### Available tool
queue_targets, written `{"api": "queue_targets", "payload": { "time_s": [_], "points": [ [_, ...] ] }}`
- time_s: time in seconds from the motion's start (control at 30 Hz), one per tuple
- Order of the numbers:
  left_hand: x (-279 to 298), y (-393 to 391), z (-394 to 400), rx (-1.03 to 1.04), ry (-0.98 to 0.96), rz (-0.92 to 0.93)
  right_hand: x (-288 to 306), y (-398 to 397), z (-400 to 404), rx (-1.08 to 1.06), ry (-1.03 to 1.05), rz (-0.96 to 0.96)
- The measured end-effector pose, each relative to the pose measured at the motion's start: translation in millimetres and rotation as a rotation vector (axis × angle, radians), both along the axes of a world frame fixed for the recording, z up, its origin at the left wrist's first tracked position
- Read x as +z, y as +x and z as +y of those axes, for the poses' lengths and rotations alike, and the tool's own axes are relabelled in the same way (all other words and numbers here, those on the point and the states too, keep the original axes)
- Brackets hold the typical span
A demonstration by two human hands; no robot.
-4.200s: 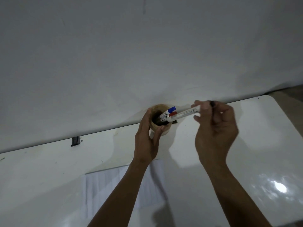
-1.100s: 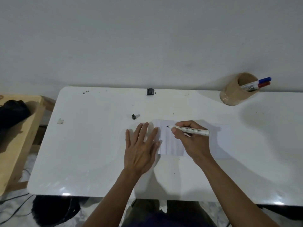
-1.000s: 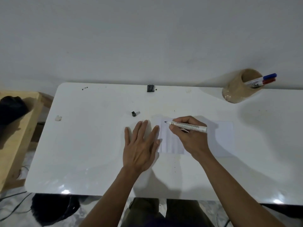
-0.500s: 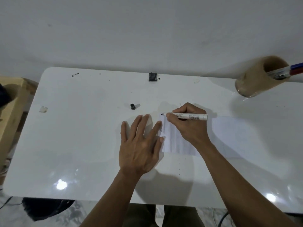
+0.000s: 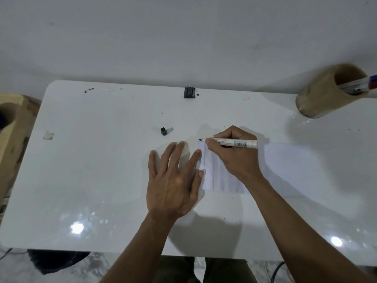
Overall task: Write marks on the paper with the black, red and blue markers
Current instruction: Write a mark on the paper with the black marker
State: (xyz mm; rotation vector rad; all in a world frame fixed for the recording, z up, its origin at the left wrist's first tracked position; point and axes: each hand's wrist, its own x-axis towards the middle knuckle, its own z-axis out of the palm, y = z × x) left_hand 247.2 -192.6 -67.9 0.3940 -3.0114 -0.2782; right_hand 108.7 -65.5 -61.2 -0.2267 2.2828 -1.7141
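A white sheet of paper (image 5: 285, 170) lies flat on the white table (image 5: 91, 180). My right hand (image 5: 234, 158) grips a white-barrelled black marker (image 5: 234, 142), uncapped, with its dark tip at the paper's top left corner. My left hand (image 5: 175, 178) lies flat, fingers spread, pressing on the paper's left edge. The marker's black cap (image 5: 164, 131) lies on the table, apart from both hands. The red and blue markers (image 5: 363, 88) stick out of a tan cylindrical holder (image 5: 322, 97) at the far right, cut off by the frame edge.
A small black clip-like piece (image 5: 189, 92) sits at the table's far edge by the white wall. A white scrap (image 5: 48, 135) lies at the left. A wooden piece of furniture (image 5: 12, 127) stands to the left of the table.
The view has shifted closer and to the left, pushing the holder to the right edge. The marker tip has moved up to the paper's top left corner. My left hand stays flat.
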Motion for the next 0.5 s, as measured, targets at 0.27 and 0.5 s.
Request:
{"api": "queue_targets", "payload": {
  "time_s": [0.27,0.5],
  "points": [
    [-1.4,-0.1,0.1,0.003,0.002,-0.002,1.8,-1.7,1.8,0.040,0.025,0.012],
    [-3.7,0.6,0.5,0.001,-0.007,0.014,2.8,-1.7,2.0,0.058,0.057,0.028]
  ]
}}
